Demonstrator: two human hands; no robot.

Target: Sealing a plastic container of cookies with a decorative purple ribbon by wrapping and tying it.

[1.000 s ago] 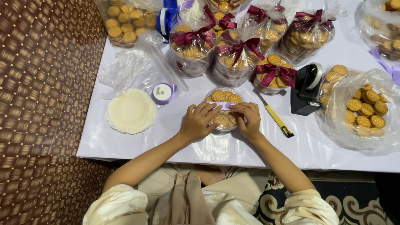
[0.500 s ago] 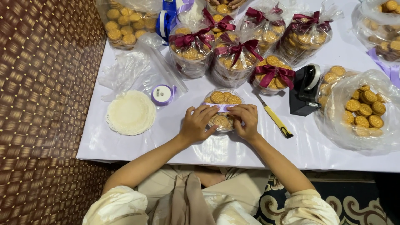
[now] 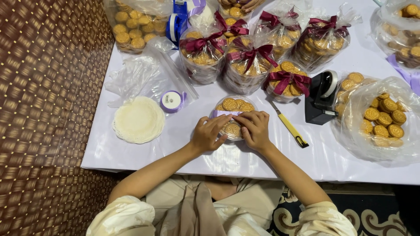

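A white table [image 3: 175, 144] is filling most of the view, with a brown woven floor [image 3: 39, 109] lying along its left side. At the right edge a big clear bag [image 3: 385, 126] is slumping open with golden cookies inside, and another bag of cookies [image 3: 129, 26] is sitting at the far left corner. Between them, several wrapped tubs [image 3: 245, 61] tied with dark red ribbon bows are standing close together in a cluster. A crumpled empty plastic bag [image 3: 135, 74] is lying near the left edge, and just in front of it a stack of pale round doilies [image 3: 139, 119] is resting flat. A black tape dispenser [image 3: 321, 98] is standing right of the cluster, touching the big bag. The round clear tub [image 3: 234, 107] of cookies is sitting near the front edge, at the middle of the table, with a lilac ribbon [image 3: 227, 113] lying across its top. The left hand [image 3: 209, 135] and right hand [image 3: 253, 130] are both pressing down on this tub, fingers together and flattened over the lid and the ribbon, fingertips nearly meeting. A yellow knife [image 3: 289, 126] is lying just right of the right hand. A small lilac ribbon spool [image 3: 171, 101] is sitting beside the doilies.
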